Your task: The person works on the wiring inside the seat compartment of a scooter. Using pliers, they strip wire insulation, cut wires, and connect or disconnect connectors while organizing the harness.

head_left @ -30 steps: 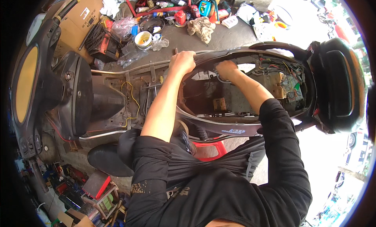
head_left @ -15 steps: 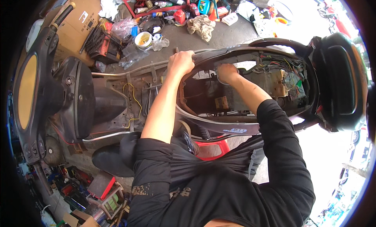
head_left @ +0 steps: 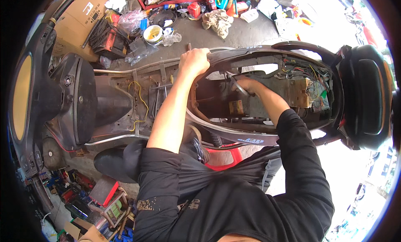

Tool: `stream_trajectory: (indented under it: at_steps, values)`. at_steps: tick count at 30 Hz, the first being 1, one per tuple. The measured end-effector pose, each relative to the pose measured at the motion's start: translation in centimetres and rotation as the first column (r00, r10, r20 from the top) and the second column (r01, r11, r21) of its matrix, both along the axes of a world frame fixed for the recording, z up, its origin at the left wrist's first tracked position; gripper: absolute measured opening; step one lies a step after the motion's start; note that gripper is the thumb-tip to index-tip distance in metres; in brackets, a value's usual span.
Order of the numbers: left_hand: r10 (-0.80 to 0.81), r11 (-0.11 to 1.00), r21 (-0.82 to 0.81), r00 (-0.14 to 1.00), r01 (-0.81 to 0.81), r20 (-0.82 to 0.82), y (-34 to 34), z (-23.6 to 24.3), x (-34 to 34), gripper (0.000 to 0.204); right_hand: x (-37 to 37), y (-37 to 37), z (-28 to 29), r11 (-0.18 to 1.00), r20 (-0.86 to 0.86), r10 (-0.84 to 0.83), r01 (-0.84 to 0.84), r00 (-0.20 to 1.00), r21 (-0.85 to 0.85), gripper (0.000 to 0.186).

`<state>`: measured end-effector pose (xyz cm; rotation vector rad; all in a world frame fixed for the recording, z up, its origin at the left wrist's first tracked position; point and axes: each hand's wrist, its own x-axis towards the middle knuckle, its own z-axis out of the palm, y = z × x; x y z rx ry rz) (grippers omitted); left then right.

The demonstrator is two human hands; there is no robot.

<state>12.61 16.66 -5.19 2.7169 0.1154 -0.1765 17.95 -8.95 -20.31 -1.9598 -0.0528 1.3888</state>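
Observation:
My left hand has its fingers curled over the far edge of the scooter body, where a short bar sticks up behind it. My right hand is inside the seatless rear opening, closed on a silver metal tool held at a slant; its working end is hard to make out. To the right of that hand are a boxy component and tangled wires. Loose rod-like tools and a thin yellow wire lie in the footboard area, left of my left forearm.
Handlebars are at left, a black padded seat or box at right. Beyond the scooter lie a white bucket, a rag, bottles and a cardboard box. A red stool is below; toolboxes sit lower left.
My right hand has shifted a little down and turned, and the silver tool in it now shows at a slant across the fingers. My left hand keeps its grip on the edge.

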Motion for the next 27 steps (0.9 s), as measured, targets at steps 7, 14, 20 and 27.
stream_trajectory:
  at_steps: [7,14,20,27]
  values:
    - [0.003,1.0,0.018,1.0,-0.003,0.024,-0.5,0.3,0.5,0.03,-1.0,4.2,6.3,0.847,0.414,0.44,-0.216,0.797,-0.485,0.04]
    - [-0.02,1.0,0.017,1.0,0.021,-0.021,-1.1,0.5,0.7,0.033,-0.5,4.6,7.3,0.711,0.388,0.611,-0.262,0.69,-0.652,0.032]
    - [-0.006,1.0,0.021,0.999,0.007,-0.034,-1.1,0.4,0.3,0.033,0.5,-0.4,3.3,0.805,0.599,0.582,-0.282,0.55,-0.523,0.031]
    - [-0.016,1.0,0.016,1.0,0.016,-0.003,-0.9,0.6,0.2,0.032,1.7,-1.5,2.0,0.826,0.651,0.564,-0.365,0.509,-0.43,0.049]
